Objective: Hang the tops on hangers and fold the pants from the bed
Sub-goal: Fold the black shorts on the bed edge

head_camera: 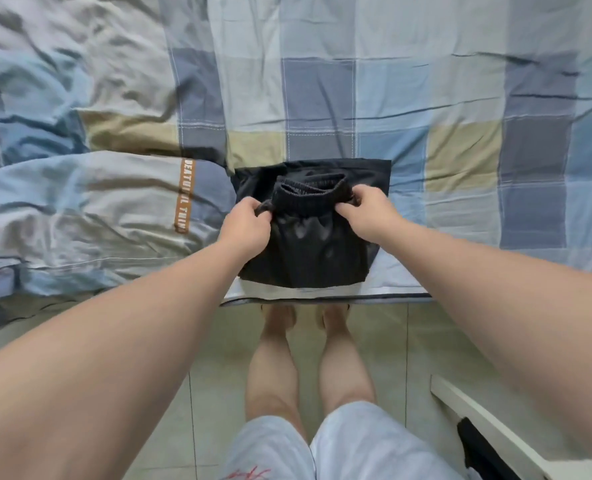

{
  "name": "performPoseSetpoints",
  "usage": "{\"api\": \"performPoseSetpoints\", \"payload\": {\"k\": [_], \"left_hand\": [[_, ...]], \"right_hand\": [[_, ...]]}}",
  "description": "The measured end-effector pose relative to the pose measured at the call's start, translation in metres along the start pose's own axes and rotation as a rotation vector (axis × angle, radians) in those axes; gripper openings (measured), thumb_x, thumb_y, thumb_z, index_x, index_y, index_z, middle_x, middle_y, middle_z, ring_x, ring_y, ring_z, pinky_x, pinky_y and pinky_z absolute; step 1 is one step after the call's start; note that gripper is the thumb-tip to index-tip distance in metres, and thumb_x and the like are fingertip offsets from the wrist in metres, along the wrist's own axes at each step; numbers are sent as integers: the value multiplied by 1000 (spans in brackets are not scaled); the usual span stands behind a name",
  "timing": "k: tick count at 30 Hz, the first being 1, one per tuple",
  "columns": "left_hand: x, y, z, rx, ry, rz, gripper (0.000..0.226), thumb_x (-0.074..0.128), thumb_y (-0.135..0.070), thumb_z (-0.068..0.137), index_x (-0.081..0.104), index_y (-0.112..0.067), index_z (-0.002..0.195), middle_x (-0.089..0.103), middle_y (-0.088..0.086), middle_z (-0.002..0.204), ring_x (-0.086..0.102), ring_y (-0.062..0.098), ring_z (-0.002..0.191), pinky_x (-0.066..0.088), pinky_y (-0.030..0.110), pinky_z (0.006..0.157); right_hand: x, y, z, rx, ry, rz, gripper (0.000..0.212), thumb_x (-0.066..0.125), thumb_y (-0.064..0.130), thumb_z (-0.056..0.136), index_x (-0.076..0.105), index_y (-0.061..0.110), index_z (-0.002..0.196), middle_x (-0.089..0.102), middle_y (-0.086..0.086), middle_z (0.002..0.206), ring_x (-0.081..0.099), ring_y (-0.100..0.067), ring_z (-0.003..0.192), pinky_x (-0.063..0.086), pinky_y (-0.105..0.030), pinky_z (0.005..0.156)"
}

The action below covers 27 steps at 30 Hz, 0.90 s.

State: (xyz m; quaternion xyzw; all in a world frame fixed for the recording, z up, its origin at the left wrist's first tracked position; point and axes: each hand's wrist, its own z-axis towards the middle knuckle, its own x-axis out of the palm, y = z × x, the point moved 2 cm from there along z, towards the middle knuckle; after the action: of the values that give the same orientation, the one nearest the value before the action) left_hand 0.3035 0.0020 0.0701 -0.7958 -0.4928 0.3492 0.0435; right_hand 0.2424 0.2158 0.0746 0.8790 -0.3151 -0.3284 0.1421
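pinching the gathered elastic waistband point(303, 199) with left hand point(247, 225) and right hand point(365, 207), each grip closed on one end. half-folded black fabric pants point(308, 258) at near edge of blue checked bed point(460, 98). probably soft, light, floppy; best taken by waistband.

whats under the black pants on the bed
The black pants lie on the checked bedsheet near the bed's edge. Anything between them is hidden by the fabric.

Slightly glossy black cloth pants point(308, 244)
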Motion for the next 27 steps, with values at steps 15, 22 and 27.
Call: {"api": "performPoseSetpoints", "payload": {"k": [15,22,27], "left_hand": [[48,66,48,-341,-229,-128,101,78,-63,72,35,-12,148,43,9,149,43,32,137,37,50,112],[56,69,60,-357,-271,-44,82,70,-78,64,48,-23,121,61,3,124,50,34,124,36,46,106],[56,57,60,-315,-103,-309,59,84,-51,71,65,-16,114,70,-1,112,65,25,108,52,44,99]], "right_hand": [[6,-87,56,287,-193,126,95,71,50,83,19,22,157,25,-5,161,25,-27,148,26,-49,119],[25,-107,73,224,-67,313,71,84,51,72,45,25,125,57,9,128,54,-16,122,44,-33,101],[36,-95,71,226,74,444,61,89,36,73,59,22,125,71,15,110,68,7,87,50,-10,70]]}}
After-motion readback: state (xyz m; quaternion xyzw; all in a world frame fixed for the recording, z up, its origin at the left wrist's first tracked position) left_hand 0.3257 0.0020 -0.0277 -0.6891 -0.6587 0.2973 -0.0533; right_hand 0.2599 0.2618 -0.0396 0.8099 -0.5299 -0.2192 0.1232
